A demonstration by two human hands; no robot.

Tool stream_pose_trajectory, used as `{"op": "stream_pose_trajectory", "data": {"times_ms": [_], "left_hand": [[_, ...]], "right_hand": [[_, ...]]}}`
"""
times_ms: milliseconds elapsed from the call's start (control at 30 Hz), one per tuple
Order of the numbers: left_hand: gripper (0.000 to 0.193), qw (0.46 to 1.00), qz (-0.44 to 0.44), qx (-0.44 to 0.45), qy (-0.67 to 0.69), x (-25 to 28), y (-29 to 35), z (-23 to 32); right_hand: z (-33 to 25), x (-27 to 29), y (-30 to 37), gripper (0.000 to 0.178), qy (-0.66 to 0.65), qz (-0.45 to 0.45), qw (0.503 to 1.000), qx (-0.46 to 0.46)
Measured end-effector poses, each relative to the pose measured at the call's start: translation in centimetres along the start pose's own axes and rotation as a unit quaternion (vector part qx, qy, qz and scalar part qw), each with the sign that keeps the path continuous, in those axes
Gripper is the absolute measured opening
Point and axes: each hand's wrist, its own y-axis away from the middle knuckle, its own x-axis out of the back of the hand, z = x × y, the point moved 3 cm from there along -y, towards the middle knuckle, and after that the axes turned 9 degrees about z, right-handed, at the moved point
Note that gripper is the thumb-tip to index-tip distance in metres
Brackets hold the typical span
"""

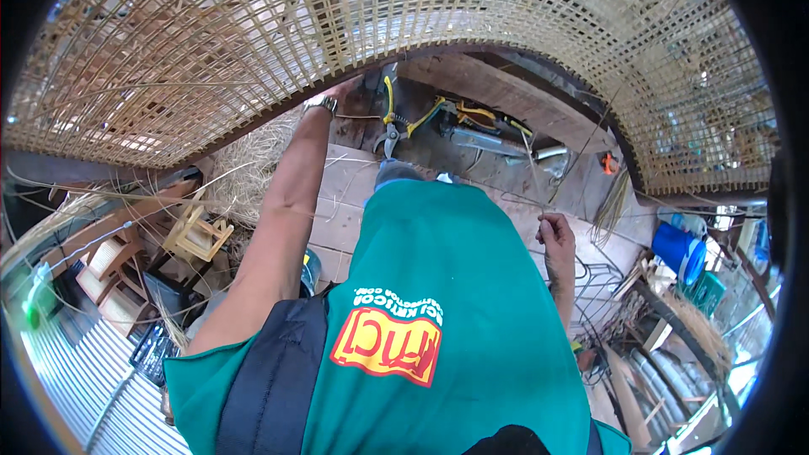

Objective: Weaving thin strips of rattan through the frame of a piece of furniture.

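Note:
A large panel of open-woven rattan cane [438, 4] in a curved dark wooden frame spans the far side in front of me. My left hand [344, 91], with a watch on its wrist, reaches to the frame's lower edge; its fingers are hidden behind the panel. Lower on the right, my right hand [556, 236] is closed, fingertips pinched on a thin cane strand [534, 175] that runs up toward the panel. Yellow-handled pruning shears [391, 128] lie on the boards between my hands.
Beyond the shears lie yellow-handled pliers [476, 116] and other metal tools beside a wooden beam [506, 93]. Loose cane fibre [253, 164] heaps at left, near small wooden stools [198, 234]. A blue bucket [679, 251] and coiled dark wire [602, 291] are at right.

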Motion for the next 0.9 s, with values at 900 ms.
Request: {"op": "stream_pose_trajectory", "data": {"times_ms": [900], "left_hand": [[0.054, 0.970, -0.166, -0.132, -0.121, -3.5, -0.3, 5.2]], "right_hand": [[-0.4, -0.8, -3.6, 0.025, 0.006, 0.031, 0.999, 0.014]]}}
